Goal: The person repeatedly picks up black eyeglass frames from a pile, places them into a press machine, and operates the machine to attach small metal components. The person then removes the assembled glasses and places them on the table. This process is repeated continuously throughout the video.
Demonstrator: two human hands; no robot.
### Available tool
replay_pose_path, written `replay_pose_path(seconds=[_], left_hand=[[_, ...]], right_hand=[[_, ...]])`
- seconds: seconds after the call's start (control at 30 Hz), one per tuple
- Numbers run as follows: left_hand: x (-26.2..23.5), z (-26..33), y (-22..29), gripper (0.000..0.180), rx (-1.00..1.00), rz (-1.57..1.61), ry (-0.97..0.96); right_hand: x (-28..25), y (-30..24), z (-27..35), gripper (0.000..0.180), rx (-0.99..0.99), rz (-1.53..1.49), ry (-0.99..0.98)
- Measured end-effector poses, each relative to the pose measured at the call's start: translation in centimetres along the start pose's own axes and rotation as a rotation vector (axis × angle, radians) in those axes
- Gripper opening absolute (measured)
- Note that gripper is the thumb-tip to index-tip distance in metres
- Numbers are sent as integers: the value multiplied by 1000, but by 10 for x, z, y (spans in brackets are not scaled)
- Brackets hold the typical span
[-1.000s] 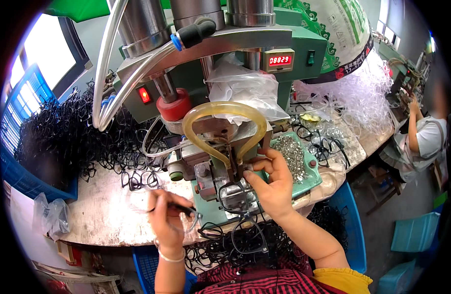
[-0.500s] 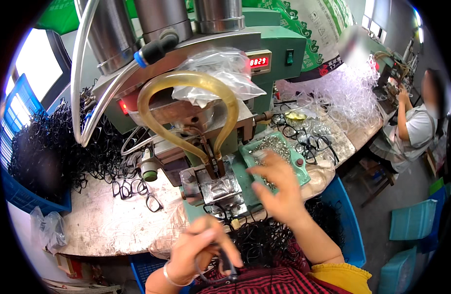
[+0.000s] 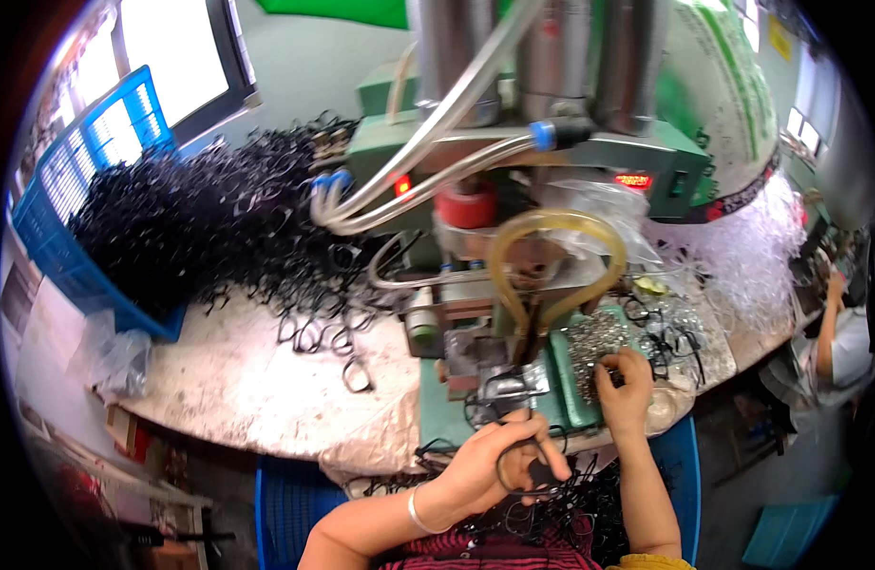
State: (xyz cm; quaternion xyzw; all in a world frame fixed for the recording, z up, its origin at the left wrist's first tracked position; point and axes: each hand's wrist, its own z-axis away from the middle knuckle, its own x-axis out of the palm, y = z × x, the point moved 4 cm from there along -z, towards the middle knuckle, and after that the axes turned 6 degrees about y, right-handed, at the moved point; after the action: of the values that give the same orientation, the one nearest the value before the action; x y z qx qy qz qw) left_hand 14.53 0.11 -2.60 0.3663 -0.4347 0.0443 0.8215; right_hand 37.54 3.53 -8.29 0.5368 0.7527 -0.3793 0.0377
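Note:
My left hand (image 3: 490, 461), a bangle on its wrist, is closed on a black eyeglass frame (image 3: 528, 491) just in front of the machine. My right hand (image 3: 629, 388) reaches over a green tray (image 3: 566, 380) heaped with small metal parts (image 3: 594, 347). Its thumb and fingertips come together at the pile in a pinch; whatever lies between them is too small to name. Left of the tray is the machine's metal fixture (image 3: 513, 382), below a looped amber hose (image 3: 561, 220). Below my hands, more black frames lie in a blue basket (image 3: 683, 484), partly hidden by my arms.
Black eyeglass frames (image 3: 200, 218) pile high on the left, by a tilted blue crate (image 3: 53, 214). A few loose frames (image 3: 357, 373) lie on the worktable (image 3: 238, 380). Clear plastic pieces (image 3: 741, 256) heap up at right. Another person (image 3: 846, 342) sits at the far right.
The view has swung left. My right hand has gone from spread fingers above the tray to a pinch in the metal parts. My left hand has come up nearer the fixture, still holding the eyeglass frame.

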Motion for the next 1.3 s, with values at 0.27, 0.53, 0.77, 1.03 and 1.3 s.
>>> replay_pose_path(seconds=[0.27, 0.53, 0.77, 1.03, 1.3], left_hand=[[-54, 41, 8, 17, 322, -494, 161], [-287, 65, 200, 10, 1306, -2202, 1131], [-352, 19, 195, 21, 1123, -1790, 1412], [-459, 40, 262, 36, 892, -1693, 1267], [-282, 51, 192, 31, 1439, -1338, 1281]], right_hand=[[-3, 31, 16, 9, 525, -481, 67], [34, 6, 13, 14, 714, -720, 57], [29, -23, 1, 19, 620, -707, -95], [-1, -15, 10, 18, 267, -236, 42], [-46, -66, -3, 11, 214, -432, -103]])
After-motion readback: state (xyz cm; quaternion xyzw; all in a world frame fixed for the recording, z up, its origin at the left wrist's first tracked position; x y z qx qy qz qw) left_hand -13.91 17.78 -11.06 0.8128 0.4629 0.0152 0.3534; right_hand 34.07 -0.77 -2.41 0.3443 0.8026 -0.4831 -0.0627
